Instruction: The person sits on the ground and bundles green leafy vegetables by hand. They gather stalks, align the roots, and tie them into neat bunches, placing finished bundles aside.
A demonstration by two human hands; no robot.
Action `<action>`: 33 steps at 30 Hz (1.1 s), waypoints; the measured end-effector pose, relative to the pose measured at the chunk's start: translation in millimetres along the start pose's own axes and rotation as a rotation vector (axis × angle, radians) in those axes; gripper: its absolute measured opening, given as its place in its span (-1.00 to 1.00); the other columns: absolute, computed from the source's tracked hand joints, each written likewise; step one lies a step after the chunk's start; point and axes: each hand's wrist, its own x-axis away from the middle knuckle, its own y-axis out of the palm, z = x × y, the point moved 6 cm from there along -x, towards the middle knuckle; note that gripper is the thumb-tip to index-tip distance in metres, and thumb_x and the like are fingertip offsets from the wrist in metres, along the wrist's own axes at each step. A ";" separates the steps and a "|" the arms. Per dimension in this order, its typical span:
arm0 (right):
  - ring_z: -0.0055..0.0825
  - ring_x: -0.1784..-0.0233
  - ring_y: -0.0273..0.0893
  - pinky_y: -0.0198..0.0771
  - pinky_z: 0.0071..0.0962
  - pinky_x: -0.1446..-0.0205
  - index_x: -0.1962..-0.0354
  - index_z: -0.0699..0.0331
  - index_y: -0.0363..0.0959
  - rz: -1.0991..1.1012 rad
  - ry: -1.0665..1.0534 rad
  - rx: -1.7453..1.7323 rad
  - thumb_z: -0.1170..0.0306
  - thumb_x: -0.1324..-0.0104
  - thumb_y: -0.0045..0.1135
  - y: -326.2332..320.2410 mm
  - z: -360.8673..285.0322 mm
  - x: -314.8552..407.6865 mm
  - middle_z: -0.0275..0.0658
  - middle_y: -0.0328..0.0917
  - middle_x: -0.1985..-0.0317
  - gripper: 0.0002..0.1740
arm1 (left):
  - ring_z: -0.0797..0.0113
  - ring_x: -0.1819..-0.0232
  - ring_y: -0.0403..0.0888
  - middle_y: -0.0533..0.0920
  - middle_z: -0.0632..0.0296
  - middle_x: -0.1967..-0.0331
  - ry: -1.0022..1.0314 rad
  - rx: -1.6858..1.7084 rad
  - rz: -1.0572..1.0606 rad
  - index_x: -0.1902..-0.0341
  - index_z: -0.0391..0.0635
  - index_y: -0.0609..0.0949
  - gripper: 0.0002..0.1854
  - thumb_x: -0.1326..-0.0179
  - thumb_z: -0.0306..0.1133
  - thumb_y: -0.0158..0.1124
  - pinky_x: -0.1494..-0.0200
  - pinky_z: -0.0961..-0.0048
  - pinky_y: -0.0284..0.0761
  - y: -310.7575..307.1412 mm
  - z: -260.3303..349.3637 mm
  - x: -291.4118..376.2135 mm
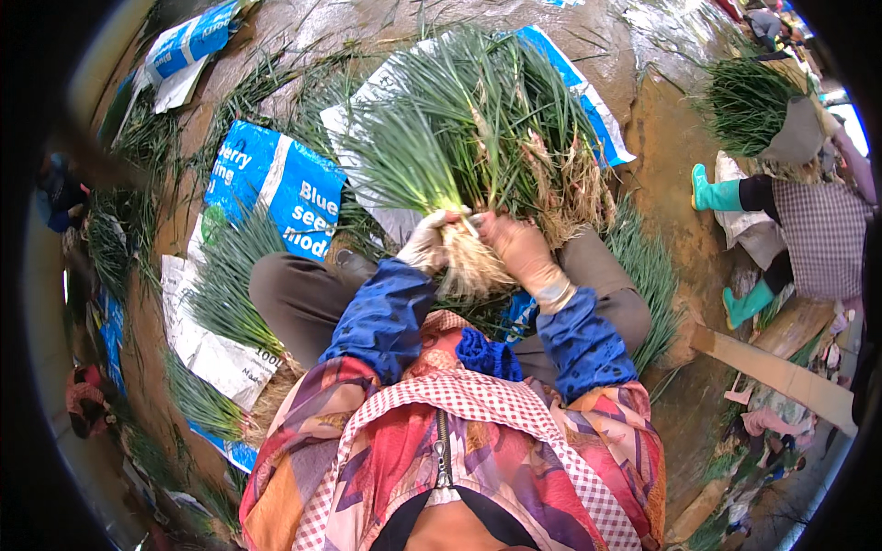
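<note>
My left hand [428, 242], in a pale glove, is closed around the lower stems of a bunch of green onions [413, 162], whose pale roots hang towards my lap. My right hand [517, 248] is at the right side of this bunch, its fingers bent near the stems and roots; whether they grip anything is hard to tell. Just beyond both hands, a large heap of green onions [510, 89] with brownish, untrimmed roots lies on a white and blue plastic sack [603, 127].
Bunched green onions [231, 282] lie on sacks [272, 186] at my left. More onions [644, 275] lie beside my right knee. A person in green boots [720, 193] is at the right, near another onion pile [751, 103]. Loose leaves litter the wet ground.
</note>
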 end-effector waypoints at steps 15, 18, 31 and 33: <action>-0.61 0.80 0.01 0.07 -0.47 0.70 0.35 0.21 0.39 0.172 0.896 -1.635 0.30 -0.42 -0.29 94.0 57.2 -56.5 -0.51 0.09 0.74 -0.72 | 0.23 0.37 0.60 0.59 0.07 0.38 -0.115 -0.066 0.170 0.21 -0.21 0.46 -0.81 -0.10 -0.42 0.02 0.24 0.27 0.57 -13.1 -23.8 9.6; -0.44 0.60 0.32 0.28 -0.37 0.49 0.35 0.30 0.44 0.215 0.329 -0.689 0.15 -0.39 -0.27 28.1 73.3 -51.4 -0.30 0.39 0.62 -0.59 | 0.31 0.48 0.42 0.44 0.19 0.49 -0.079 0.047 0.040 0.30 -0.18 0.39 -0.85 -0.07 -0.40 0.03 0.24 0.37 0.41 8.4 -21.7 25.5; 0.07 0.19 0.49 0.35 -0.04 0.14 0.13 0.26 0.36 0.038 0.275 0.236 0.07 -0.29 -0.16 11.4 -15.0 -200.4 0.09 0.53 0.30 -0.57 | 0.44 0.53 0.39 0.42 0.29 0.53 0.381 0.035 -0.461 -0.07 -0.10 0.39 -0.60 -0.11 -0.37 0.07 0.33 0.49 0.28 109.2 95.4 81.7; 0.05 0.23 0.49 0.37 -0.05 0.18 0.23 0.22 0.43 0.165 0.145 0.088 0.17 -0.30 -0.21 -0.5 -24.5 -179.1 0.06 0.53 0.31 -0.66 | 0.39 0.44 0.47 0.49 0.24 0.47 0.368 -0.118 -0.230 -0.05 -0.19 0.42 -0.59 -0.08 -0.37 0.07 0.27 0.42 0.39 90.1 106.9 55.4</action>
